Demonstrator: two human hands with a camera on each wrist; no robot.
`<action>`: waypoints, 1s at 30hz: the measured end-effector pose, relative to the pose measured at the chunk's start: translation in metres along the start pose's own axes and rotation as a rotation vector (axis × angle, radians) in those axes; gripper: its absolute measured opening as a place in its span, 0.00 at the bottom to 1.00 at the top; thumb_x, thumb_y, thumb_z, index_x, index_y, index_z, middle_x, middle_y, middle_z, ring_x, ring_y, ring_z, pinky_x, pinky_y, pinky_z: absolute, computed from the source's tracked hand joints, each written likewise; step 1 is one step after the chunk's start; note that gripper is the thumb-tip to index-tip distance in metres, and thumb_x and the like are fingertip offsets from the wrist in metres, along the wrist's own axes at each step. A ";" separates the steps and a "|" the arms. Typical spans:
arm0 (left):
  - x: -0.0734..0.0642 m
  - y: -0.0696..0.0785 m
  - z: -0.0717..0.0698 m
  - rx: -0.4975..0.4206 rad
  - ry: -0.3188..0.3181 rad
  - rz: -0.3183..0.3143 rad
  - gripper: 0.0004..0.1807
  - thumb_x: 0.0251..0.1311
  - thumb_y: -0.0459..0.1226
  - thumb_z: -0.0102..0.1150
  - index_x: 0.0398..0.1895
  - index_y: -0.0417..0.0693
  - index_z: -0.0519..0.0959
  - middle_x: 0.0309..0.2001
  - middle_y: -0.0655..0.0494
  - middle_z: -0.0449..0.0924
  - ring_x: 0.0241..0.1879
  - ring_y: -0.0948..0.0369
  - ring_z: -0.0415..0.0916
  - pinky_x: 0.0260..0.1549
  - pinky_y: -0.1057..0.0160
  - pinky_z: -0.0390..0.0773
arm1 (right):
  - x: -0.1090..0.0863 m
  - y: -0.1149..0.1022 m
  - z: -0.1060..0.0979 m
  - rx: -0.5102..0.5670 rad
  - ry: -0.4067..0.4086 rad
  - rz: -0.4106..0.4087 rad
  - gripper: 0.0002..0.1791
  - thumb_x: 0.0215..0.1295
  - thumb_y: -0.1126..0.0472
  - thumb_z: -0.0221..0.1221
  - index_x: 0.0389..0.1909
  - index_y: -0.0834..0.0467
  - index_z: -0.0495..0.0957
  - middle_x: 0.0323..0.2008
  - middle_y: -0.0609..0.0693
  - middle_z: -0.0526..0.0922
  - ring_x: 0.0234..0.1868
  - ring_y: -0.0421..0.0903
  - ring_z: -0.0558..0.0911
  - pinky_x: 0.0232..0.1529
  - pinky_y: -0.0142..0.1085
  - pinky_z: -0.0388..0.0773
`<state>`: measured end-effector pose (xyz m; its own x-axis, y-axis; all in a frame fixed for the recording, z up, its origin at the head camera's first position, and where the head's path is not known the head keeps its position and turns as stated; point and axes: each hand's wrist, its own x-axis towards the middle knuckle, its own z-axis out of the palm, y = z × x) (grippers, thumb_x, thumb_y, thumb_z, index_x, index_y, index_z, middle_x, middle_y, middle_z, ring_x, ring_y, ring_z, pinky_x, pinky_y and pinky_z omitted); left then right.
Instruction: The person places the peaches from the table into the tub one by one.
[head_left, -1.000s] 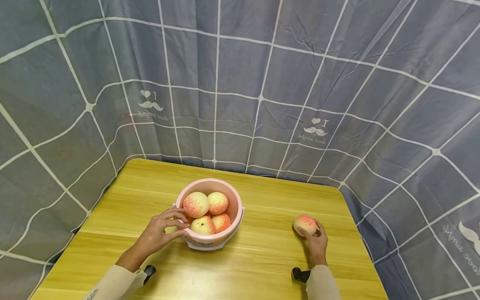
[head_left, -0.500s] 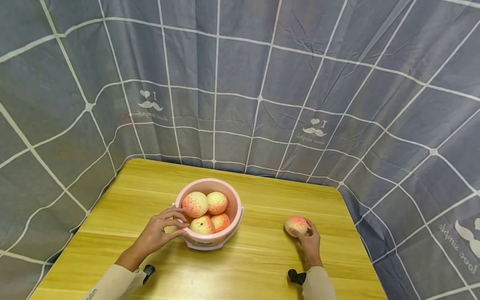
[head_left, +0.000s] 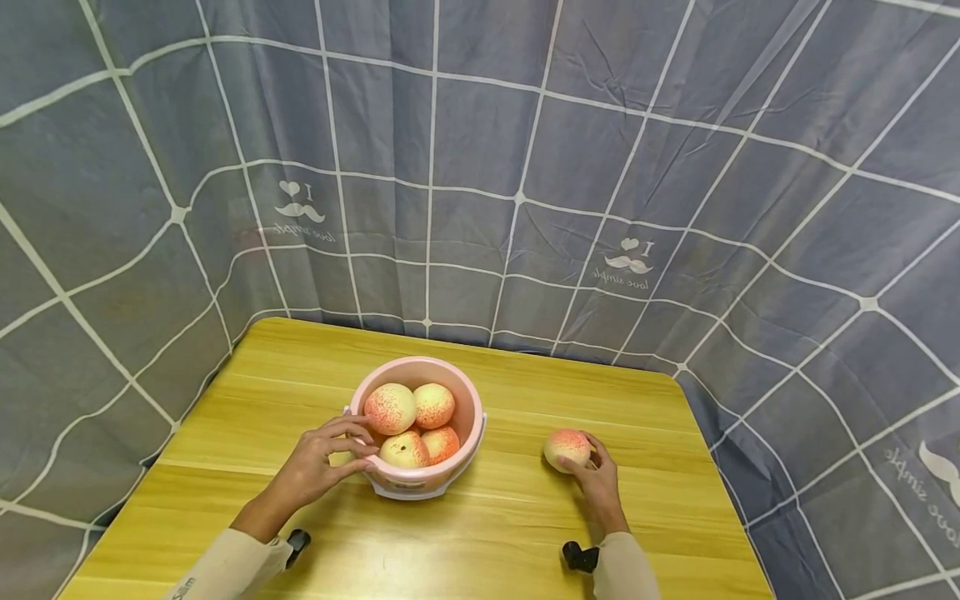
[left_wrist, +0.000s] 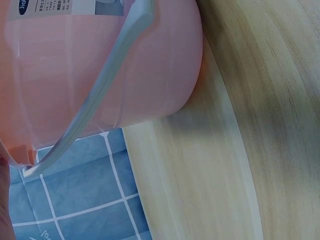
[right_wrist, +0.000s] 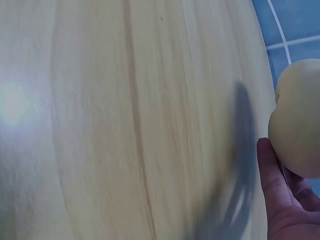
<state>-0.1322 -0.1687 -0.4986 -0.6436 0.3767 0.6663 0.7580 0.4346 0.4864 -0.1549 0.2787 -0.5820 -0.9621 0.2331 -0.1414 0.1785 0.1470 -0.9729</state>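
Note:
A pink bucket (head_left: 472, 392) stands on the table, with several yellow-and-red peaches (head_left: 391, 408) inside. My left hand (head_left: 318, 462) grips its left rim, thumb outside at the front and fingertips over the edge. In the left wrist view the bucket wall (left_wrist: 90, 65) and its pale handle (left_wrist: 102, 85) fill the upper left, with only a sliver of the hand showing. To the right of the bucket, my right hand (head_left: 597, 482) holds another peach (head_left: 567, 450) between thumb and fingers. The right wrist view shows this peach (right_wrist: 300, 120) above the fingers, its shadow falling on the tabletop.
The yellow wood-grain table (head_left: 510, 533) has rounded far corners. A grey curtain (head_left: 480, 217) with white grid lines hangs behind it and along both sides. Black straps (head_left: 580, 557) sit at both wrists.
My right hand has carried its peach leftward over the table, closer to the bucket. The left hand and the bucket have stayed in place.

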 end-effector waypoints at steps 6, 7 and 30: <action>0.000 -0.002 0.001 0.004 -0.002 0.004 0.16 0.31 0.26 0.76 0.28 0.48 0.87 0.36 0.57 0.82 0.48 0.47 0.76 0.67 0.78 0.58 | -0.001 -0.008 0.010 -0.018 -0.042 -0.033 0.40 0.56 0.63 0.69 0.69 0.57 0.62 0.57 0.64 0.69 0.63 0.62 0.71 0.51 0.32 0.80; 0.000 -0.002 0.001 0.003 -0.001 0.004 0.16 0.31 0.26 0.76 0.28 0.48 0.87 0.36 0.56 0.82 0.48 0.47 0.76 0.67 0.78 0.58 | -0.002 -0.010 0.012 -0.010 -0.049 -0.039 0.40 0.56 0.64 0.69 0.69 0.57 0.63 0.58 0.64 0.69 0.63 0.62 0.71 0.51 0.31 0.80; -0.001 -0.002 0.000 0.009 -0.015 -0.011 0.15 0.33 0.27 0.76 0.29 0.48 0.87 0.36 0.56 0.82 0.49 0.47 0.76 0.67 0.79 0.56 | -0.010 -0.048 0.035 0.075 -0.164 -0.119 0.38 0.56 0.70 0.68 0.68 0.61 0.64 0.61 0.66 0.69 0.60 0.62 0.74 0.46 0.30 0.83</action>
<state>-0.1328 -0.1704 -0.5003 -0.6532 0.3838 0.6527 0.7500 0.4463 0.4882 -0.1611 0.2355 -0.5401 -0.9972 0.0575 -0.0467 0.0519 0.0909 -0.9945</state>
